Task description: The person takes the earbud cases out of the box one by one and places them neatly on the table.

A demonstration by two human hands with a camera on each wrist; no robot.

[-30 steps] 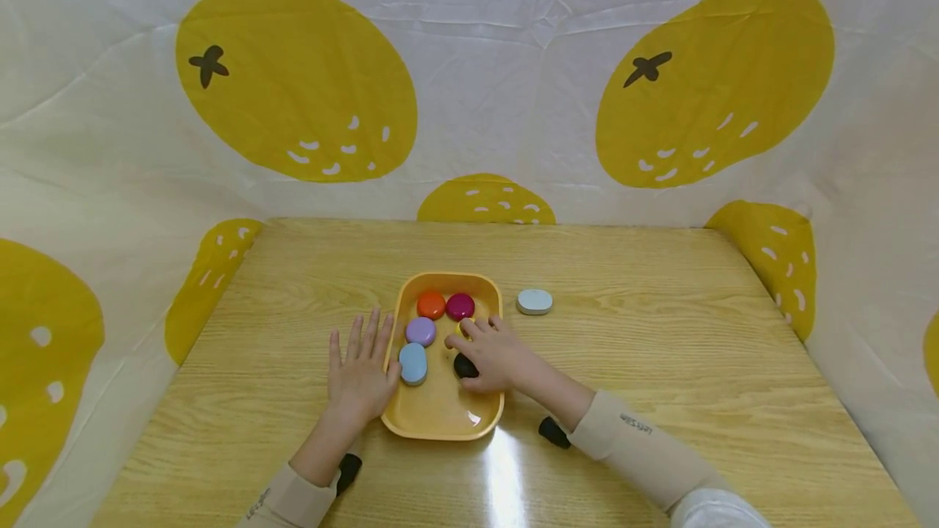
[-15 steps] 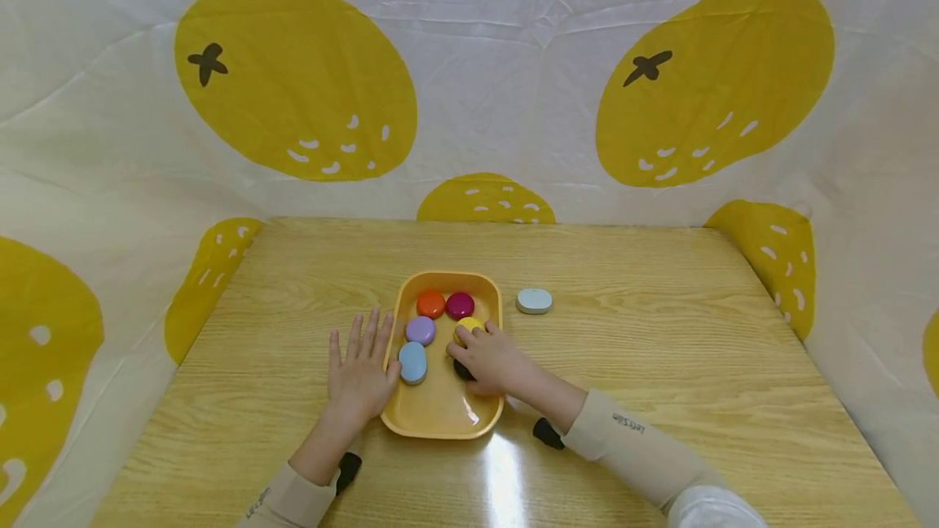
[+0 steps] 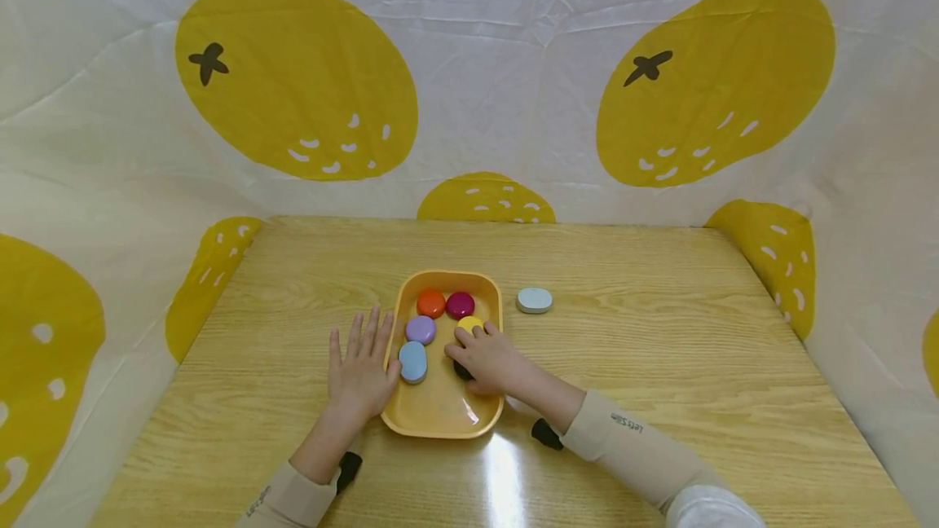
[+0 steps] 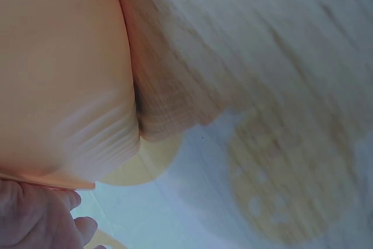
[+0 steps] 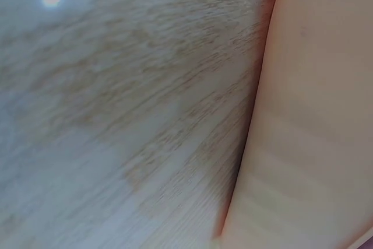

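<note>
An orange-yellow tray (image 3: 433,415) lies on the table with rounded pieces in it. Orange (image 3: 431,303), magenta (image 3: 460,305) and lilac (image 3: 421,330) round pieces sit towards its far and left side, with a light blue oval piece (image 3: 413,363) nearer. My right hand (image 3: 493,361) reaches over the tray's right rim, its curled fingers gripping a mostly covered black piece (image 3: 461,371). Just beyond the fingertips shows a yellow piece (image 3: 470,322). My left hand (image 3: 359,381) lies with spread, straight fingers along the tray's left side, thumb over the rim.
Right of the tray, a pale blue-white oval piece (image 3: 535,300) lies on the wooden table (image 3: 660,332). A white cloth with yellow fruit prints (image 3: 506,88) hangs behind and at the sides. Black wrist-worn devices (image 3: 547,434) sit under both wrists.
My right hand has drawn slightly back towards me and its fingers have closed in on the black piece, uncovering more of the yellow one. The left hand has stayed still.
</note>
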